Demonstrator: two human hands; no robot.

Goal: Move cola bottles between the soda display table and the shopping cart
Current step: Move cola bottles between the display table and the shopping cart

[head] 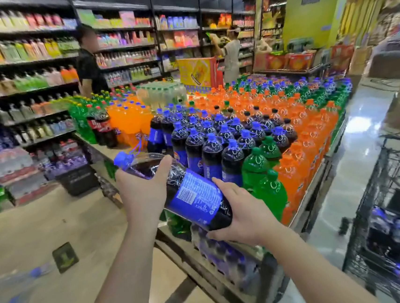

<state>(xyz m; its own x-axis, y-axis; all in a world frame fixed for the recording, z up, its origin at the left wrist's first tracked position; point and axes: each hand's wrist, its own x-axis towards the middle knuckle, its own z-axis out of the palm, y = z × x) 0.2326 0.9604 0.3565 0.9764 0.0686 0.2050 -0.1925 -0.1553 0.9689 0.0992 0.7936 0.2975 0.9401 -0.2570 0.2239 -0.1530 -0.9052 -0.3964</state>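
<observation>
- Both hands carry one cola bottle [185, 189] tilted above the display table's near corner: left hand [144, 188] fingers curl round its shoulder, right hand [241, 213] fingers wrap its base.
- Shopping cart [381, 219] at right holds several bottles.
- Judging by this, the transfer is midway; many cola bottles [217, 137] remain on the soda display table [305, 195].

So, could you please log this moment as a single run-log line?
left hand: grips cola bottle near neck | right hand: holds base | bottle: tilted, over table edge | cart: right, holds bottles
</observation>
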